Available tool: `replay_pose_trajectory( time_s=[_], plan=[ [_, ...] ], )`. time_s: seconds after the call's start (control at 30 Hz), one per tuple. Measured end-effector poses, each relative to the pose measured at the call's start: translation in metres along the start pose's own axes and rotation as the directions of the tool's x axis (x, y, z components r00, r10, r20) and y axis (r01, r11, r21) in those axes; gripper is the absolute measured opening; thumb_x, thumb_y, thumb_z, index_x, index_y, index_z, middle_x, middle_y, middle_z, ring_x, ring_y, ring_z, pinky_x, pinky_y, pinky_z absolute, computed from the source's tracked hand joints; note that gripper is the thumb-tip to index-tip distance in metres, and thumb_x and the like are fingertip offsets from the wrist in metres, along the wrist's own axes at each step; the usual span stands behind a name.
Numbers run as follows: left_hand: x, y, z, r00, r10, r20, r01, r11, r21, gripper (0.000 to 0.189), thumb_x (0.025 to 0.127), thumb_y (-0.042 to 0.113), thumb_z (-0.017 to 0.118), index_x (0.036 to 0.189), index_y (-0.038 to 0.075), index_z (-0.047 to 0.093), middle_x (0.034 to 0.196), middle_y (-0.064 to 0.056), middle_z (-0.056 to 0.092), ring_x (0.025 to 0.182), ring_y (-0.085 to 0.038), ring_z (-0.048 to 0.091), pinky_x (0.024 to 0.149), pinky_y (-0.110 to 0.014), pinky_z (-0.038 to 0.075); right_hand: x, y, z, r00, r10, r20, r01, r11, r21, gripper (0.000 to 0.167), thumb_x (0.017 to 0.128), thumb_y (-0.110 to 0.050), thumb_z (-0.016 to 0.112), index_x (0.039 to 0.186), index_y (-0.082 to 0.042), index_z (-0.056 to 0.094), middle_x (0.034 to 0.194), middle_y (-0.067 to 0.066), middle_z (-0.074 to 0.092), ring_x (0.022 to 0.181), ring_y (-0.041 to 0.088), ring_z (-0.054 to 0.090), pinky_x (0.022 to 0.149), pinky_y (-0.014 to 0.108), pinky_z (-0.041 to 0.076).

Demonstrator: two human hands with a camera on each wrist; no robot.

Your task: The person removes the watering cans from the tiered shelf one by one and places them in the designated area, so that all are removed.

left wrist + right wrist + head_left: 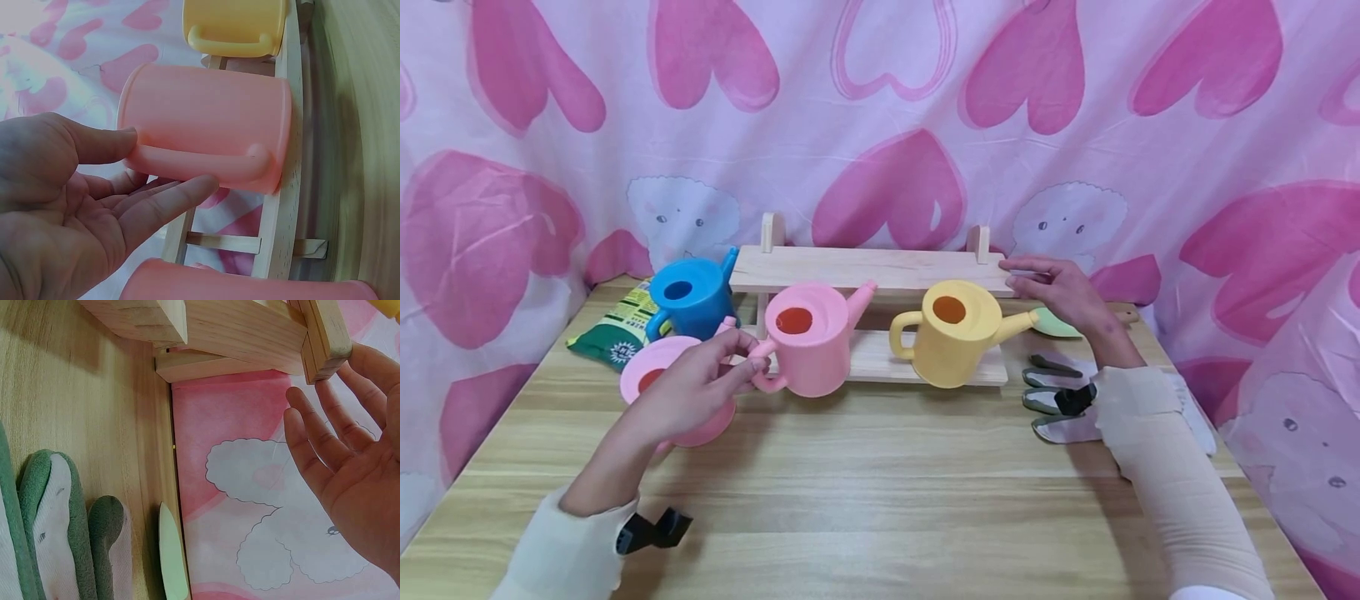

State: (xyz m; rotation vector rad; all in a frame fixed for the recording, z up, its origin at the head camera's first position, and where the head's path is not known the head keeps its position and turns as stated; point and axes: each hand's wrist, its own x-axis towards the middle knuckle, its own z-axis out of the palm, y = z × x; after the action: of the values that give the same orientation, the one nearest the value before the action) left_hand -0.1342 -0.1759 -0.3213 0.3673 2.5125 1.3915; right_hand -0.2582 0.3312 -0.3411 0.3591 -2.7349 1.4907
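My left hand holds a pink watering can by its handle, thumb on one side and fingers on the other. This can stands upright at the wooden shelf's lower board, spout to the right. A second pink watering can sits below my left hand, partly hidden by it. To the right, a yellow watering can stands upright at the lower board. With fairly straight fingers, my right hand touches the right end of the upper board; the left wrist view shows the held handle closely.
Behind the second pink can are a blue watering can and a green-and-yellow bag. White-and-green gloves lie under my right forearm. Near the shelf's right end lies a pale green blade. A heart-patterned curtain hangs behind.
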Motion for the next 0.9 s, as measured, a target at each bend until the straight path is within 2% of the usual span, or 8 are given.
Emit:
replay_pose_trajectory(
  time_s=[0.1, 0.23, 0.4, 0.47, 0.57, 0.7, 0.8, 0.9],
  plan=[
    [-0.002, 0.0, 0.001, 1.0, 0.01, -0.008, -0.01, 1.0, -0.002, 0.033, 0.103, 0.022, 0.066, 0.128, 0.004, 0.056, 0.119, -0.014, 0.068, 0.119, -0.038, 0.059, 0.084, -0.041, 0.06, 0.0, 0.001, 0.0, 1.0, 0.001, 0.001, -0.001, 1.0, 0.008, 0.046, 0.099, -0.028, 0.072, 0.14, -0.01, 0.064, 0.15, 0.008, 0.054, 0.101, 0.008, 0.07, 0.087, 0.024, 0.056],
    [-0.009, 0.0, 0.0, 0.999, 0.038, -0.012, -0.038, 0.999, -0.006, 0.028, 0.103, 0.02, 0.067, 0.124, 0.004, 0.056, 0.137, -0.019, 0.057, 0.13, -0.04, 0.05, 0.083, -0.04, 0.06, 0.0, 0.001, 0.0, 1.0, 0.008, -0.002, -0.008, 1.0, 0.011, 0.046, 0.099, -0.029, 0.072, 0.14, -0.01, 0.065, 0.15, 0.007, 0.054, 0.101, 0.007, 0.069, 0.087, 0.024, 0.056],
    [-0.02, -0.002, -0.001, 0.995, 0.097, -0.016, -0.096, 0.994, 0.054, 0.024, 0.101, 0.014, 0.068, 0.12, 0.004, 0.058, 0.123, -0.016, 0.064, 0.113, -0.034, 0.06, 0.08, -0.032, 0.06, 0.0, 0.0, 0.0, 1.0, 0.015, -0.002, -0.015, 1.0, 0.008, 0.046, 0.099, -0.029, 0.073, 0.141, -0.01, 0.064, 0.15, 0.005, 0.054, 0.099, 0.008, 0.07, 0.087, 0.024, 0.055],
    [-0.024, -0.003, -0.001, 0.993, 0.119, -0.019, -0.117, 0.991, 0.07, 0.023, 0.1, 0.014, 0.069, 0.119, 0.005, 0.059, 0.109, -0.011, 0.067, 0.102, -0.031, 0.062, 0.077, -0.031, 0.06, 0.0, -0.001, 0.0, 1.0, 0.015, 0.0, -0.015, 1.0, 0.012, 0.046, 0.099, -0.028, 0.073, 0.141, -0.01, 0.064, 0.15, 0.005, 0.054, 0.099, 0.008, 0.07, 0.087, 0.024, 0.055],
    [-0.032, -0.003, -0.001, 0.99, 0.137, -0.016, -0.136, 0.989, 0.056, 0.023, 0.1, 0.013, 0.069, 0.119, 0.004, 0.059, 0.106, -0.009, 0.067, 0.094, -0.03, 0.064, 0.073, -0.031, 0.06, 0.001, -0.001, 0.0, 1.0, 0.013, 0.0, -0.013, 1.0, 0.007, 0.047, 0.099, -0.027, 0.073, 0.141, -0.01, 0.064, 0.151, 0.006, 0.053, 0.1, 0.007, 0.069, 0.087, 0.023, 0.055],
    [-0.04, -0.002, 0.001, 0.995, 0.099, 0.003, -0.099, 0.995, 0.022, 0.027, 0.1, 0.014, 0.069, 0.122, 0.002, 0.059, 0.106, -0.008, 0.068, 0.09, -0.028, 0.066, 0.072, -0.031, 0.06, 0.001, 0.0, 0.0, 1.0, 0.015, -0.002, -0.015, 1.0, -0.013, 0.046, 0.099, -0.029, 0.072, 0.141, -0.011, 0.064, 0.152, 0.007, 0.052, 0.101, 0.007, 0.069, 0.088, 0.023, 0.055],
    [-0.044, -0.003, 0.003, 0.997, 0.07, 0.017, -0.07, 0.997, 0.015, 0.028, 0.1, 0.016, 0.07, 0.122, 0.003, 0.058, 0.107, -0.007, 0.068, 0.093, -0.028, 0.066, 0.075, -0.029, 0.059, 0.0, -0.001, 0.0, 1.0, 0.018, -0.004, -0.019, 1.0, -0.014, 0.045, 0.099, -0.03, 0.072, 0.14, -0.012, 0.065, 0.15, 0.006, 0.054, 0.101, 0.009, 0.069, 0.09, 0.027, 0.055],
    [-0.047, -0.006, 0.006, 0.996, 0.081, 0.022, -0.081, 0.997, 0.01, 0.027, 0.099, 0.015, 0.071, 0.121, 0.004, 0.059, 0.109, -0.007, 0.067, 0.095, -0.028, 0.066, 0.077, -0.029, 0.059, 0.0, -0.001, 0.001, 1.0, 0.02, -0.004, -0.02, 1.0, -0.004, 0.045, 0.099, -0.029, 0.072, 0.14, -0.011, 0.065, 0.15, 0.004, 0.054, 0.102, 0.008, 0.069, 0.092, 0.03, 0.056]
  ],
)
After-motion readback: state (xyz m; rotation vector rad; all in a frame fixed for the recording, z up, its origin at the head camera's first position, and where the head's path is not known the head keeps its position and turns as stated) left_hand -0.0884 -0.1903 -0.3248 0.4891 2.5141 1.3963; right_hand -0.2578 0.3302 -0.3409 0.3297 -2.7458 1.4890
